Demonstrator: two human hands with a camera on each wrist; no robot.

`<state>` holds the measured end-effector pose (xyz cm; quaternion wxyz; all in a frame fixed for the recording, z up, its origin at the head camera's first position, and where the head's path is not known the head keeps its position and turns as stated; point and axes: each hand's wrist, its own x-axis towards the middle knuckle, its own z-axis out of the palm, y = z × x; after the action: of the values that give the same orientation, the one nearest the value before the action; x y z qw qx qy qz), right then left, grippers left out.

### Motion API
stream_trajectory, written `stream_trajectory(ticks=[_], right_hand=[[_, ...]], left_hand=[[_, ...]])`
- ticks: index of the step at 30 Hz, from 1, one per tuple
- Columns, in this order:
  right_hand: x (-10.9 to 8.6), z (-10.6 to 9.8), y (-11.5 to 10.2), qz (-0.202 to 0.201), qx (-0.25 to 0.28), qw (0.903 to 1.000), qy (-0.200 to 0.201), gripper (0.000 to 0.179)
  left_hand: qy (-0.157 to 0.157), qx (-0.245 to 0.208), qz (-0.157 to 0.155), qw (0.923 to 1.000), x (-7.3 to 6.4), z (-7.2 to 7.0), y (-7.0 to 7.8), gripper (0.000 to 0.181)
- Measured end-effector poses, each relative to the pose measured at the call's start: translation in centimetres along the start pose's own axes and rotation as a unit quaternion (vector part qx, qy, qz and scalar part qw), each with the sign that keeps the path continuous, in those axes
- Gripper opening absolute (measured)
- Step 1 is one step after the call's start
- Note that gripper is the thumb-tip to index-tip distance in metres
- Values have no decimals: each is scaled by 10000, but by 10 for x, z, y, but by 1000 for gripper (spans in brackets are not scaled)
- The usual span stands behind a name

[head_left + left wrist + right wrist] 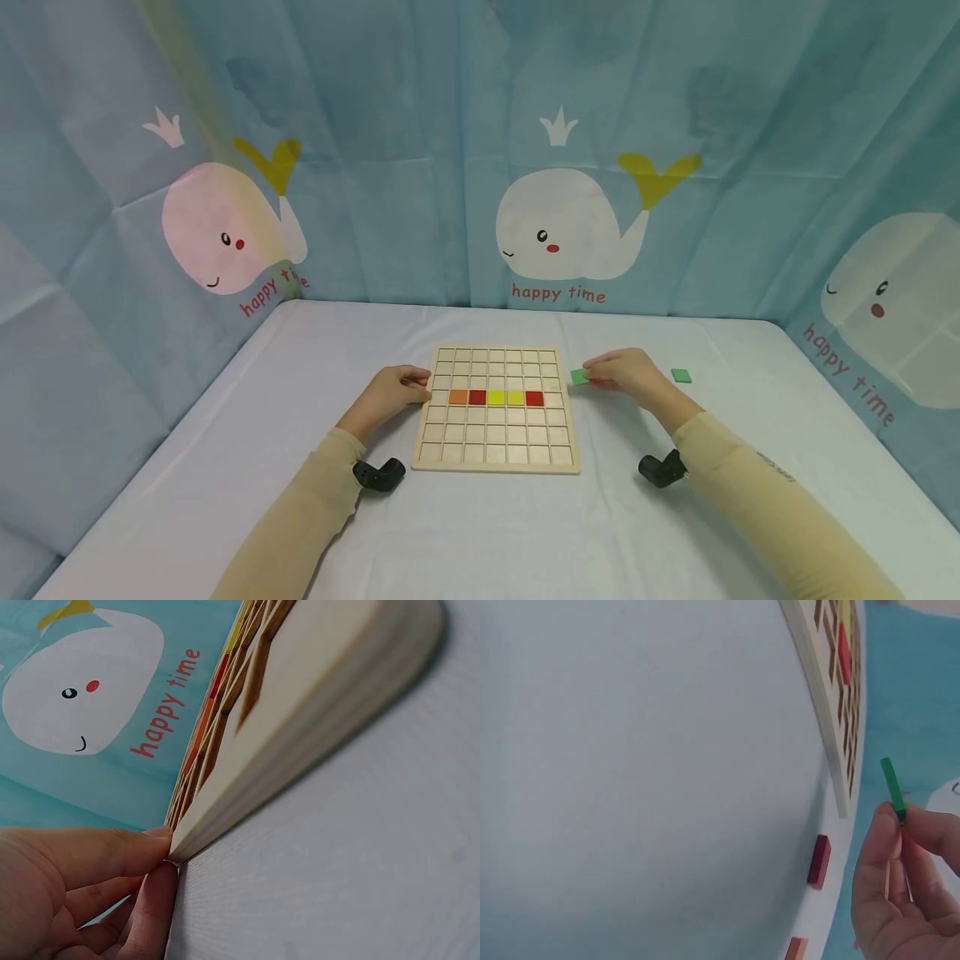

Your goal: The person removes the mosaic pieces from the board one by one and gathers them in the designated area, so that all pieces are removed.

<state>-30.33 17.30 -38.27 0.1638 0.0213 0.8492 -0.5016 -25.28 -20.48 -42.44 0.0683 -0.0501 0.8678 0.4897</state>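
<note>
A square wooden grid board (495, 472) lies on the white table, with a row of orange, red and yellow tiles in its cells. At the board's left edge is my left hand (390, 393); the left wrist view shows its thumb and a finger (159, 900) holding the rim of the board (300, 705). My right hand (626, 375) pinches a green square tile (578, 377) between thumb and fingertips, just off the board's right edge. Seen from the right wrist, the green tile (892, 782) stands edge-on above the right hand (907, 889).
Another green tile (681, 376) lies to the right of my right hand. The right wrist view also shows a dark red tile (819, 862) and an orange tile (796, 949) on the table. A blue whale-print curtain (420, 225) hangs around the back and sides.
</note>
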Motion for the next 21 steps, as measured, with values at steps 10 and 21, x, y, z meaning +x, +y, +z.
stream_trajectory(ticks=[10,21], right_hand=[[-2,-18,11,-60,167,9998,54,39],[-9,-35,16,145,-163,9996,176,43]], left_hand=[[-23,-42,4,10000,0,1,-1,45],[52,-33,8,10000,0,2,-1,45]])
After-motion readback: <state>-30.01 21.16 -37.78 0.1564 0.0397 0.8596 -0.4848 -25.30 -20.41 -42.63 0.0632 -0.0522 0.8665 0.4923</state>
